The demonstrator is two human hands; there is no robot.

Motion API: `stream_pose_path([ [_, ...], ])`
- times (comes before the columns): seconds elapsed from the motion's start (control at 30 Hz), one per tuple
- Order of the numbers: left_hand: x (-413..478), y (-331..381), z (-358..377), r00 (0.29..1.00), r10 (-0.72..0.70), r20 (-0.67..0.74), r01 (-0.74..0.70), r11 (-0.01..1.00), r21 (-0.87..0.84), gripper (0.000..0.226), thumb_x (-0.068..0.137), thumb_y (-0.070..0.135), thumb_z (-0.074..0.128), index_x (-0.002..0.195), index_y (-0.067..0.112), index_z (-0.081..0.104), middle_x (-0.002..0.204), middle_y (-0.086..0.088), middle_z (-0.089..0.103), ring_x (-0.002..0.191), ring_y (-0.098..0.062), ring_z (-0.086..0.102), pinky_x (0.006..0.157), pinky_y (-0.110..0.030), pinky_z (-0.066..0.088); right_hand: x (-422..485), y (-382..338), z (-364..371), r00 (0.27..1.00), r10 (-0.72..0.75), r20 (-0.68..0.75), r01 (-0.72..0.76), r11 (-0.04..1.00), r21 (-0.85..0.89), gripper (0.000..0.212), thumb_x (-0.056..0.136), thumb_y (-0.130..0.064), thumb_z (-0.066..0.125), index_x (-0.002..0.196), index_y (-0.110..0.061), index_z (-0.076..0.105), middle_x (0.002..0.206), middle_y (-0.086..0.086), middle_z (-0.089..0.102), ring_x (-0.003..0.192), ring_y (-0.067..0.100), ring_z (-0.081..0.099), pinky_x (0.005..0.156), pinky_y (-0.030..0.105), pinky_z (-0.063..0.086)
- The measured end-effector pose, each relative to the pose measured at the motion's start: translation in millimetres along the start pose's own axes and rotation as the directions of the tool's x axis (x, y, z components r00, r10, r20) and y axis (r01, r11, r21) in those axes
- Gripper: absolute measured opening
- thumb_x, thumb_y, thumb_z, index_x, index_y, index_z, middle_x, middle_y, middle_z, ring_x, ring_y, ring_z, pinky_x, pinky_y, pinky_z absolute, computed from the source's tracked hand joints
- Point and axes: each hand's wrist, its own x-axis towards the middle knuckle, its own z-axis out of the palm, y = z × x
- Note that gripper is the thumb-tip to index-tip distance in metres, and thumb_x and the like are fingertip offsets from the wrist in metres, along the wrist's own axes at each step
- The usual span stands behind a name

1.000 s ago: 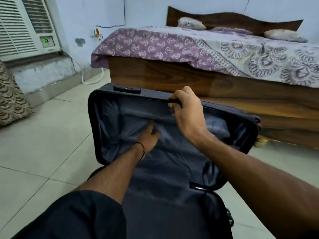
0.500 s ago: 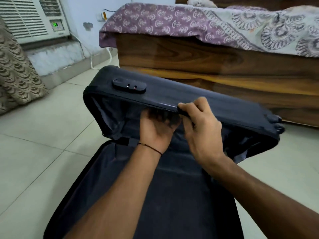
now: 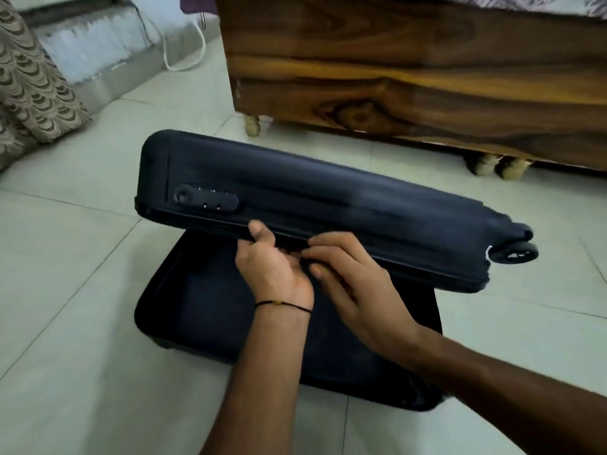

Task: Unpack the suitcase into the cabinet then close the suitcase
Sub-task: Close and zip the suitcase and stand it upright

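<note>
On the tiled floor [image 3: 82, 257] by the wooden bed [image 3: 394, 77], the dark suitcase [image 3: 328, 198] hangs tilted over its base, combination lock [image 3: 205, 199] at left. Left hand [image 3: 272, 267] grips the lid's rim, fingers curled under. Right hand [image 3: 358, 290] touches the same edge; clasping or not, I can't tell. Drop that lid now and those fingers get pinched!

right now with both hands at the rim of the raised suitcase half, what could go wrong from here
1. The left hand grips the rim of the raised half with fingers curled under it; if that half drops onto the half on the floor, they could be pinched.
2. The right hand lies at the same rim, so likely the same risk.
</note>
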Motion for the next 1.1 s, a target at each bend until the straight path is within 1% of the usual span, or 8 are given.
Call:
stream_pose_path([
  [0.1,0.6,-6.9,-29.9,0.996,-0.001,-0.09,0.012,0.992,0.123,0.016,0.105,0.018,0.043,0.111,0.016,0.057,0.088,0.003,0.064,0.072,-0.01,0.059,0.064,-0.029,0.045,-46.5,-4.9,1.1,0.964,0.267,0.001,-0.259,0.935,0.242,0.029,0.103,-0.036,0.051,0.091,-0.017,0.07,0.089,-0.006,0.062,0.071,0.008,0.061,0.064,0.022,0.046],
  [0.2,11.6,-12.6,-63.3,0.988,-0.03,-0.153,0.058,0.981,0.183,0.019,0.104,0.014,0.044,0.092,0.023,0.055,0.049,0.017,0.047,0.039,-0.001,0.032,0.056,-0.023,0.032,-78.7,-3.6,0.8,0.768,0.624,0.148,-0.63,0.691,0.355,0.051,0.098,-0.054,0.05,0.071,-0.017,0.072,0.072,0.002,0.069,0.059,0.009,0.061,0.056,0.023,0.044],
  [0.33,27.5,-19.1,-92.0,0.976,-0.126,-0.18,0.16,0.968,0.194,0.023,0.103,0.01,0.042,0.09,0.026,0.053,0.07,0.009,0.042,0.055,-0.007,0.031,0.068,-0.028,0.037,-96.5,2.6,10.7,0.662,0.684,0.308,-0.742,0.655,0.141,0.053,0.092,-0.061,0.049,0.083,-0.016,0.075,0.07,-0.014,0.068,0.067,-0.001,0.061,0.065,0.016,0.044],
  [0.5,52.0,-31.0,-99.6,0.965,-0.161,-0.209,0.201,0.962,0.184,0.036,0.103,0.006,0.038,0.134,0.02,0.049,0.084,0.006,0.047,0.071,-0.012,0.041,0.101,-0.045,0.033,-91.4,19.3,23.3,0.7,0.595,0.395,-0.598,0.791,-0.132,0.044,0.092,-0.064,0.052,0.123,-0.032,0.061,0.113,-0.014,0.067,0.103,0.002,0.061,0.087,0.022,0.049],
  [0.63,79.9,-24.8,-98.8,0.967,-0.15,-0.208,0.195,0.957,0.216,0.027,0.103,0.005,0.037,0.107,0.021,0.059,0.084,0.009,0.049,0.066,-0.01,0.037,0.085,-0.038,0.032,-92.5,36.4,37.0,0.688,0.431,0.584,-0.118,0.86,-0.496,0.076,0.092,-0.063,0.051,0.15,-0.018,0.03,0.154,0.006,0.037,0.137,0.026,0.04,0.112,0.037,0.034],
  [0.7,91.0,-18.3,-98.1,0.969,-0.151,-0.197,0.197,0.952,0.236,0.031,0.103,0.005,0.04,0.123,0.021,0.057,0.082,0.012,0.048,0.063,-0.007,0.031,0.071,-0.034,0.035,-91.2,48.0,42.6,0.69,0.345,0.636,0.058,0.85,-0.524,0.053,0.098,-0.047,0.05,0.136,-0.011,0.045,0.138,0.012,0.052,0.124,0.03,0.051,0.098,0.039,0.044],
  [0.83,107.7,-10.5,-94.8,0.968,-0.173,-0.181,0.214,0.947,0.241,0.026,0.102,0.008,0.045,0.085,0.021,0.059,0.066,0.011,0.05,0.061,-0.008,0.039,0.061,-0.03,0.037,-81.8,74.0,42.0,0.724,0.139,0.676,0.293,0.825,-0.483,0.023,0.091,-0.029,0.066,0.096,-0.007,0.064,0.085,0.013,0.069,0.077,0.031,0.068,0.058,0.035,0.056],
  [1.1,115.4,-17.6,-67.7,0.964,-0.213,-0.162,0.235,0.963,0.132,0.033,0.103,0.005,0.039,0.091,0.024,0.064,0.068,0.007,0.048,0.066,-0.012,0.041,0.103,-0.053,0.041,-73.1,111.6,4.5,0.836,0.164,0.524,0.263,0.718,-0.644,0.045,0.099,-0.032,0.055,0.135,-0.006,0.047,0.113,0.012,0.06,0.091,0.032,0.063,0.072,0.043,0.056],
])
